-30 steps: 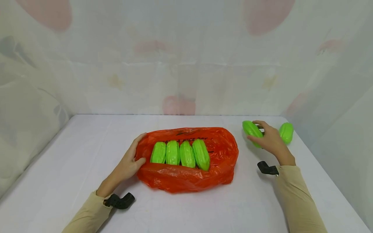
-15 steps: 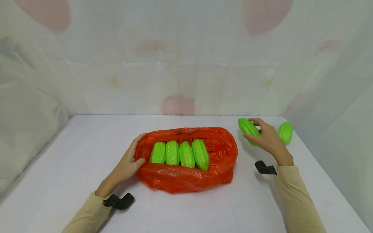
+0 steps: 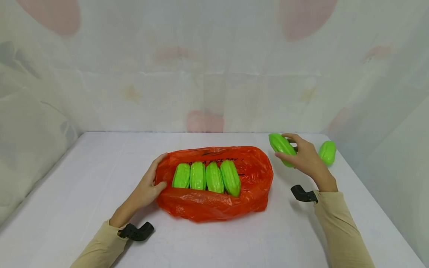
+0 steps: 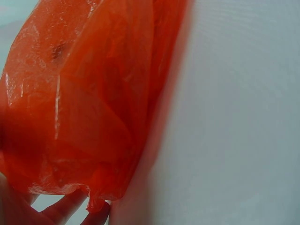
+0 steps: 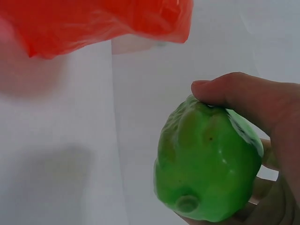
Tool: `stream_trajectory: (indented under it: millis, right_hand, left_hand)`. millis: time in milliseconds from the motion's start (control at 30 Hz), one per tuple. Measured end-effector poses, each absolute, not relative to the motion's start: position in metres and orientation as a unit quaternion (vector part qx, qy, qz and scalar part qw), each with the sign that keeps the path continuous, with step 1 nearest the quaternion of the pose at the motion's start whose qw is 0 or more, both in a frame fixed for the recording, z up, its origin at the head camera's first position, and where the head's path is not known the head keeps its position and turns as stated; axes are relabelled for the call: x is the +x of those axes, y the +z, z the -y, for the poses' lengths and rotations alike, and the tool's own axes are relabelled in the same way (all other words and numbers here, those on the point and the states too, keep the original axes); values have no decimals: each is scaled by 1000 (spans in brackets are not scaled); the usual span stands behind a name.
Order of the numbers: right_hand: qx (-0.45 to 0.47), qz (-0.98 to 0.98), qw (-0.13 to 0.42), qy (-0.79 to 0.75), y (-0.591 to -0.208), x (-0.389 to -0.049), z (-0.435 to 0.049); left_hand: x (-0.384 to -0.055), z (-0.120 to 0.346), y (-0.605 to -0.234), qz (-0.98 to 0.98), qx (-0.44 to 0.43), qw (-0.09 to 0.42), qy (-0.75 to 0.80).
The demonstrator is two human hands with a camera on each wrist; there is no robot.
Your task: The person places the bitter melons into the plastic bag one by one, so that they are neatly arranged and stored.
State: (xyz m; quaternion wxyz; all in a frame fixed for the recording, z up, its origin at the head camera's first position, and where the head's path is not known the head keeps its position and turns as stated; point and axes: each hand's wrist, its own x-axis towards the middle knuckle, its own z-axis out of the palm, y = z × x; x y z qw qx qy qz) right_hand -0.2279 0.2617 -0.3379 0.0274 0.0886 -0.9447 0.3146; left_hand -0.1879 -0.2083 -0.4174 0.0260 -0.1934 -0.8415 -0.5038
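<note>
My right hand (image 3: pixel 306 158) grips a bright green ribbed gourd (image 3: pixel 280 145), raised over the table's back right. In the right wrist view the thumb lies over the gourd (image 5: pixel 206 159) and fingers wrap its far side; its stubby stem end faces the camera. My left hand (image 3: pixel 147 188) holds the left end of a red plastic bag (image 3: pixel 214 206), thumb at the front of its mouth and fingers behind. Several more green gourds (image 3: pixel 198 176) lie side by side in the bag's wide mouth. The left wrist view shows the bag's side (image 4: pixel 93 112) with fingertips beneath.
Another green gourd (image 3: pixel 327 152) lies on the white table (image 3: pixel 214 245) near its right edge, behind the right hand. White printed sheeting (image 3: pixel 261 96) hangs at the back and sides. Each wrist carries a black camera mount (image 3: pixel 304 193).
My right hand has lifted the gourd and moved it left and slightly back, away from the one near the table's edge. The left hand and the bag stay put.
</note>
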Motion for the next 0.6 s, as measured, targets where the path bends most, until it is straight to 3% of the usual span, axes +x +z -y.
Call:
stream_trajectory:
  millis: [600]
  right_hand:
    - [116, 933, 27, 339, -319, -212, -243]
  left_hand:
    - [-188, 208, -418, 841, -193, 27, -504]
